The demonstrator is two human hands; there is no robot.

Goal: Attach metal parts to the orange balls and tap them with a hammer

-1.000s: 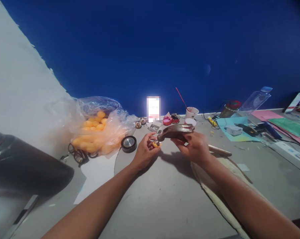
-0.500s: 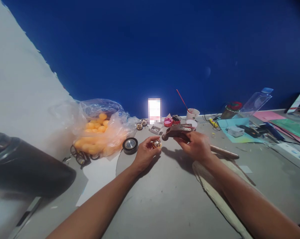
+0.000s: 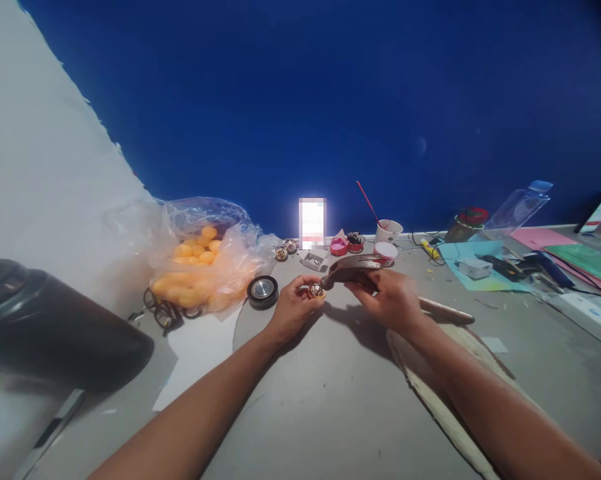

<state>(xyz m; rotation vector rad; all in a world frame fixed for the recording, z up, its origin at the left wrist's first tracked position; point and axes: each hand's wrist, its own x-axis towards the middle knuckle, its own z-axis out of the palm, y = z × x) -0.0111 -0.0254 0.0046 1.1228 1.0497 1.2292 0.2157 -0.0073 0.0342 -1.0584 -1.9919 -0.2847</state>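
Observation:
My left hand (image 3: 295, 307) is closed around a small shiny gold-and-silver round piece (image 3: 316, 291), holding it between thumb and fingers just above the grey table. My right hand (image 3: 393, 299) grips a claw hammer (image 3: 353, 265) close to its head, the wooden handle (image 3: 448, 310) sticking out behind the hand to the right. The hammer's face is at the upper right edge of the round piece; whether they touch I cannot make out. A black round case with a silver centre (image 3: 262, 293) lies left of my left hand.
A clear bag of orange balls (image 3: 200, 253) and a large dark cylinder (image 3: 55, 327) stand left. Behind my hands are a small grey box (image 3: 314, 259), pink-red tubs (image 3: 339, 245), and a white cup (image 3: 389, 231). A folded pale cloth (image 3: 430, 380) lies under my right forearm.
The hammer head has moved left and down, from a little apart to right at the round piece. My left hand keeps its hold. The view has shifted slightly.

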